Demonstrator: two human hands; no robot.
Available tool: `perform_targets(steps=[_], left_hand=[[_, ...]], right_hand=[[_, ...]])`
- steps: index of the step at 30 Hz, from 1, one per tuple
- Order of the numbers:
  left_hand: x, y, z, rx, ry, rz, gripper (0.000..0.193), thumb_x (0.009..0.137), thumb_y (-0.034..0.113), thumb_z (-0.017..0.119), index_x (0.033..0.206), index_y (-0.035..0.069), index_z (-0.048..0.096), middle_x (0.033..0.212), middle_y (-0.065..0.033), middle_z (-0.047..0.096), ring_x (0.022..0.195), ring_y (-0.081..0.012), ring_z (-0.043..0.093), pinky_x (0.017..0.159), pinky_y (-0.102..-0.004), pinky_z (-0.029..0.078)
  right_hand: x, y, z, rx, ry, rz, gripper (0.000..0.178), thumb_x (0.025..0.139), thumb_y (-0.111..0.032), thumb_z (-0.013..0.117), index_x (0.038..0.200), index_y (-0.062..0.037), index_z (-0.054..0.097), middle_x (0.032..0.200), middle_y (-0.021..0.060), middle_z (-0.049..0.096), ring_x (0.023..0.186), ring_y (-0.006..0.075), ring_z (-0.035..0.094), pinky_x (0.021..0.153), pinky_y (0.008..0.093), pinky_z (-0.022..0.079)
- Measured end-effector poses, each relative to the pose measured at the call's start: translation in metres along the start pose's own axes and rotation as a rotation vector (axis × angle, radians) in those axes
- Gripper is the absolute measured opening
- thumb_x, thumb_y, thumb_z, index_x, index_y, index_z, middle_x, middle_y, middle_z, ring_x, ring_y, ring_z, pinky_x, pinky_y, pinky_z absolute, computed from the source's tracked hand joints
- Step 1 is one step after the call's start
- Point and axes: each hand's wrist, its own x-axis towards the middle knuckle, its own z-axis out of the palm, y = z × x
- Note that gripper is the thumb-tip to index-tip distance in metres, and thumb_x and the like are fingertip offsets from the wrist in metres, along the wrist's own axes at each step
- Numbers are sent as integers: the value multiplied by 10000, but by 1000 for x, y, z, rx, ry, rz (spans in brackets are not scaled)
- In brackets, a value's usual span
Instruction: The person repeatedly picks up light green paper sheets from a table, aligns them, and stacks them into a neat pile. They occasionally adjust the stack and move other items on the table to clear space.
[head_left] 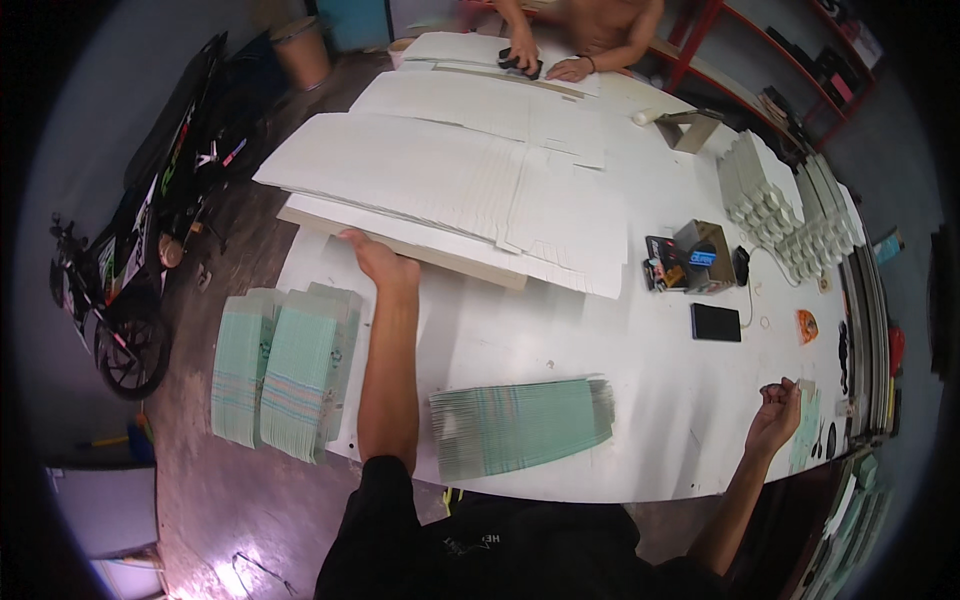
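Observation:
My left hand [385, 262] reaches forward to a long grey-brown bar [440, 262], its fingers closed at the bar's near edge. Large overlapping white sheets [400, 170] fan out above and beyond that bar. Off to the right, my right hand [773, 418] is raised with curled fingers near the table's right edge; whatever they hold, if anything, is too small to make out. Beside it lie pale green pieces [806, 430]. Between my forearms rests a fanned stack of green striped paper pieces [530, 425]. Two similar green stacks [298, 370] lie left of my left forearm.
Across the white table [650, 400], a person's hand [522, 50] holds a dark tool on the sheets. A phone [716, 322], a small open box [705, 255] and stacked grey-white shaped pieces [760, 185] are on the right. A motorcycle [140, 240] stands at left.

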Motion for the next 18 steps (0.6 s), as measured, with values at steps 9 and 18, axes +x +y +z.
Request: perform_targets(steps=[9, 18], left_hand=[[-43, 68, 81, -48, -143, -4, 812, 1111, 644, 247, 1658, 43, 229, 1709, -142, 296, 1542, -364, 349, 1276, -525, 314], [-136, 86, 130, 56, -281, -125, 738, 1134, 584, 217, 1618, 40, 330, 1649, -157, 408, 1476, -382, 452, 1231, -520, 389]], right_hand=[[-30, 0, -31, 48, 49, -5, 326, 1115, -277, 538, 1166, 20, 661, 883, 68, 694, 868, 165, 645, 854, 354, 510], [-50, -6, -81, 310, 148, 92, 306, 1099, -276, 576, 1143, 8, 681, 864, 60, 679, 844, 177, 647, 823, 356, 502]])
